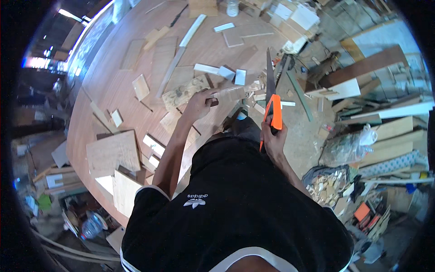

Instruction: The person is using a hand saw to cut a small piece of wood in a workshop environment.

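My right hand (273,138) is wrapped round the orange and black handle of a handsaw (271,79). Its long dark blade points away from me, beside the table's right edge. Over the table, my left hand (198,105) is closed, with a small dark brown wood piece (213,102) showing at its fingertips. Just right of those fingers is a light wooden board (231,94) near the table edge; whether the hand touches it I cannot tell. A worn, blotchy wooden block (183,92) lies by the left wrist.
Wood offcuts and strips are scattered over the large brown table (108,90). A long white-edged strip (181,50) lies toward the far side. On the right, planks (367,68) are stacked beside a clear plastic bag (342,149) and a heap of wood scraps (328,186) on the floor.
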### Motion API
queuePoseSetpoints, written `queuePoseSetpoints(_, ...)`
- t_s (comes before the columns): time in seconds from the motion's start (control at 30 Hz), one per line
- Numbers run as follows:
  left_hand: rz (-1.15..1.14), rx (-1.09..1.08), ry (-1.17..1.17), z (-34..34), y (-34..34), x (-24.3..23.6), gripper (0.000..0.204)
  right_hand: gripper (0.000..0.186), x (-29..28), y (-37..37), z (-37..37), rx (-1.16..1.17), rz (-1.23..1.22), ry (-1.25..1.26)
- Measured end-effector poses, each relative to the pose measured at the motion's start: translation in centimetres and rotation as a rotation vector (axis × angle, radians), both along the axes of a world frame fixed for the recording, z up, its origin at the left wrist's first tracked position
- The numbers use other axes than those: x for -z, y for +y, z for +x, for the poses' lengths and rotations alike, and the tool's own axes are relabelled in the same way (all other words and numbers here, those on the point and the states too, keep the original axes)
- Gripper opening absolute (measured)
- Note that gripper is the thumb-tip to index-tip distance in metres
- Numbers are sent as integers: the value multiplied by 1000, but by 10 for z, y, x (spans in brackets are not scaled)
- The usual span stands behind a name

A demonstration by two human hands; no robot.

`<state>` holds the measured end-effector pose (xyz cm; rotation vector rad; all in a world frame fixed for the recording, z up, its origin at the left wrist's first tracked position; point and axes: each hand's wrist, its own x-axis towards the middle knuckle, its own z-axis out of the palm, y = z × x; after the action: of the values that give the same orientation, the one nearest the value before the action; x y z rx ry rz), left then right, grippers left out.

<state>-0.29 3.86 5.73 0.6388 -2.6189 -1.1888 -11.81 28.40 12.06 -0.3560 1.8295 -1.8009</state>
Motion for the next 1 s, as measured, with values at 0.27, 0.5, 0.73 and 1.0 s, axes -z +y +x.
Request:
queuePoseSetpoints(0.27,7,254,-169,-77,-18,42,37,11,-62,47,-15,96,-68,-111)
queuePoseSetpoints(0.5,-171,536,-408,-156,-4,52,55,13,-73,70,-21,205,248,-185)
queuePoseSetpoints(0.73,-341,685,-283,-210,-11,90,57,19,-57,59,-31,243,474,-134)
queuePoseSetpoints(1.0,-314,608,-273,-271,-24,95,55,29,-7,34,-77,149,666,-37)
